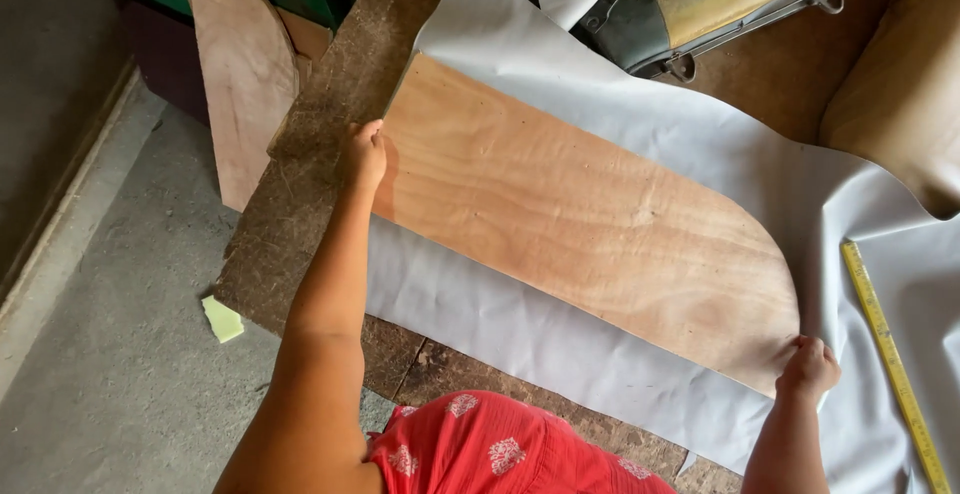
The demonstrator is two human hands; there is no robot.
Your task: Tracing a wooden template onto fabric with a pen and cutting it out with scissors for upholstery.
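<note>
Fingers (372,134) grip plywood board (590,219) ends.

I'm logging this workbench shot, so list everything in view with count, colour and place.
plywood panel: 1, reddish-brown, one end rounded, lying on the sheet
sheet material: 1, pale grey, spread over the worktop
worktop: 1, dark brown, rough
second plywood panel: 1, brown, leaning at upper left
measuring tape: 1, yellow, right edge
foam scrap: 1, pale green, on floor
tan material: 1, upper right
left hand: on panel's left end
right hand: at panel's rounded end
</note>
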